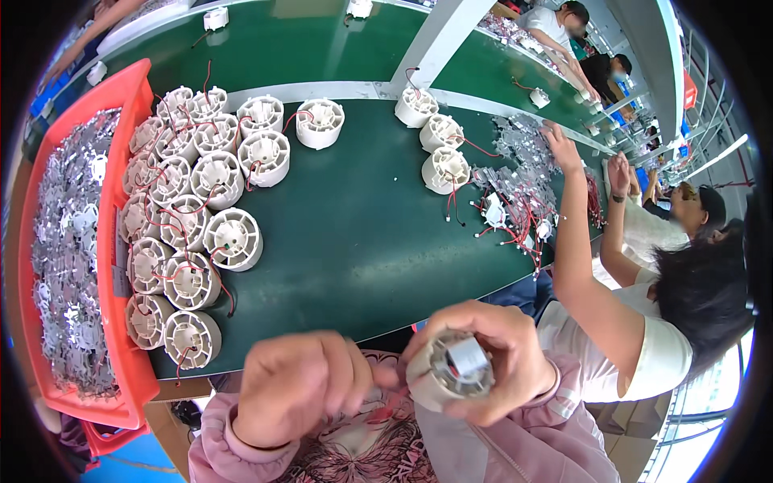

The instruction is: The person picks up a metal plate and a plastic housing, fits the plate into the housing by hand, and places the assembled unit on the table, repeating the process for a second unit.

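Observation:
My right hand point(503, 346) grips a round white plastic housing point(429, 378) in front of my chest, its open face tilted up. A light grey block-shaped piece point(467, 355) sits in that face, with a bit of red showing beneath it. My left hand point(302, 382) is to the left of the housing, blurred, its fingers curled in and the thumb side close to the housing's edge. Whatever those fingers may hold is hidden. Similar white housings point(263, 158) with red wires stand grouped at the table's left.
A red bin point(133, 266) full of small grey metal pieces stands at the left. On the green table point(346, 233), more housings point(445, 170) stand near a pile of metal parts and red wires point(519, 185). A co-worker's arm point(576, 233) reaches in from the right. A white post point(441, 44) rises behind.

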The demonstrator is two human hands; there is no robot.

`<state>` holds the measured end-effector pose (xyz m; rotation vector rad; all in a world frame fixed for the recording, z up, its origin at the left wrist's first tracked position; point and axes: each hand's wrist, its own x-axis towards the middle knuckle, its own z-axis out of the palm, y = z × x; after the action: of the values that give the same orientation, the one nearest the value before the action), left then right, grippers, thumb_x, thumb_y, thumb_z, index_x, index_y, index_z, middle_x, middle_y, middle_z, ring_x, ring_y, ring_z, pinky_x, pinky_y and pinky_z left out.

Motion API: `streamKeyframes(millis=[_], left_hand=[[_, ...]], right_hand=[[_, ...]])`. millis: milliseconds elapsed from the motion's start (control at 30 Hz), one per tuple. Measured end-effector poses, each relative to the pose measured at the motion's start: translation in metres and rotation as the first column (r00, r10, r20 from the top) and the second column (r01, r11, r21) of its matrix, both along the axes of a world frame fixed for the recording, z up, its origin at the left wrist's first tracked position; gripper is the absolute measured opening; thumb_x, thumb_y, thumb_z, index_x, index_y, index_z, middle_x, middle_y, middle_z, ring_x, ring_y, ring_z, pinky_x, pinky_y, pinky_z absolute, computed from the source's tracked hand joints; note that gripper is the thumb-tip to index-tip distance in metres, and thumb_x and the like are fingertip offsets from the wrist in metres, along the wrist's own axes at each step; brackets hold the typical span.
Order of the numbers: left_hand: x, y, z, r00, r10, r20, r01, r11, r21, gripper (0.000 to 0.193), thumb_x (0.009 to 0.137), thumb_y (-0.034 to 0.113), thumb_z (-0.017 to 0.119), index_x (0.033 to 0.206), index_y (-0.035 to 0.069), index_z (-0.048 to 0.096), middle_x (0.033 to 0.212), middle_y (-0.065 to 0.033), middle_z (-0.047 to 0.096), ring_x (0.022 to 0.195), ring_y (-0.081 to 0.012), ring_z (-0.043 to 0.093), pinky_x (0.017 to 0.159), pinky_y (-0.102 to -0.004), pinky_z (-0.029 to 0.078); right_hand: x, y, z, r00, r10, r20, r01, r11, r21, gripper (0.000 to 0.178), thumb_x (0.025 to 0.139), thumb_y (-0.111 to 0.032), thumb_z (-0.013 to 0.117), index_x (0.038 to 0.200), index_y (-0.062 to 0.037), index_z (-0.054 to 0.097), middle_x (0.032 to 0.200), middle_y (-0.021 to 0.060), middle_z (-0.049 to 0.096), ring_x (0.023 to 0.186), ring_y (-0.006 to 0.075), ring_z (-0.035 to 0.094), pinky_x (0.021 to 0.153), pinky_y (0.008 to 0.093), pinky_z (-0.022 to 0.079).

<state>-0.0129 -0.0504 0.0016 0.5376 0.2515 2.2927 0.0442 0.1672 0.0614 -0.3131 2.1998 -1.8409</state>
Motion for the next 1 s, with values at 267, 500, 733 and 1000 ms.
streamKeyframes(millis=[267, 500, 733, 1000], left_hand=[[-0.015, 0.002, 0.04, 0.44, -0.119, -0.89, -0.812, 0.372, -0.451, 0.03, 0.097, 0.022, 0.05, 0.115, -0.002, 0.052, 0.087, -0.0127, 0.064, 0.077, -0.0198, 0.063, 0.075, -0.0341, 0.05], [-0.013, -0.003, 0.033, 0.94, -0.306, -0.151, 0.113, 0.698, -0.708, 0.04, 0.1, 0.028, 0.044, 0.126, -0.002, 0.046, 0.089, -0.0051, 0.066, 0.069, -0.0081, 0.062, 0.055, -0.0228, 0.047], [-0.01, -0.001, 0.024, 0.912, -0.152, -0.382, -0.137, 0.763, -0.631, 0.037, 0.103, 0.026, 0.037, 0.127, -0.002, 0.044, 0.093, -0.0073, 0.064, 0.075, -0.0095, 0.063, 0.063, -0.0242, 0.05], [-0.01, 0.002, 0.033, 0.98, -0.174, -0.096, 0.101, 0.851, -0.515, 0.036, 0.102, 0.019, 0.036, 0.129, -0.004, 0.039, 0.113, -0.0155, 0.058, 0.094, -0.0235, 0.065, 0.078, -0.0371, 0.056]], right_hand=[[-0.006, -0.018, 0.014, 0.981, 0.025, -0.192, 0.027, 0.963, 0.267, 0.065, 0.058, -0.012, 0.088, 0.113, 0.0072, 0.06, 0.117, 0.0233, 0.058, 0.099, 0.0239, 0.063, 0.082, 0.0283, 0.051], [-0.013, -0.019, 0.011, 0.997, -0.009, -0.08, 0.013, 0.999, 0.041, 0.082, 0.066, -0.018, 0.082, 0.134, 0.0044, 0.043, 0.133, 0.0249, 0.044, 0.109, 0.03, 0.06, 0.08, 0.029, 0.052], [-0.017, -0.023, 0.01, 0.762, 0.276, 0.586, 0.218, 0.743, -0.633, 0.091, 0.08, -0.018, 0.065, 0.149, -0.002, 0.007, 0.137, 0.0235, 0.04, 0.092, 0.0388, 0.066, 0.053, 0.0333, 0.059], [-0.02, -0.021, 0.002, 0.728, 0.317, 0.607, 0.315, 0.631, -0.708, 0.086, 0.081, -0.008, 0.058, 0.149, -0.0018, 0.006, 0.138, 0.0218, 0.039, 0.075, 0.0378, 0.067, 0.037, 0.0302, 0.055]])
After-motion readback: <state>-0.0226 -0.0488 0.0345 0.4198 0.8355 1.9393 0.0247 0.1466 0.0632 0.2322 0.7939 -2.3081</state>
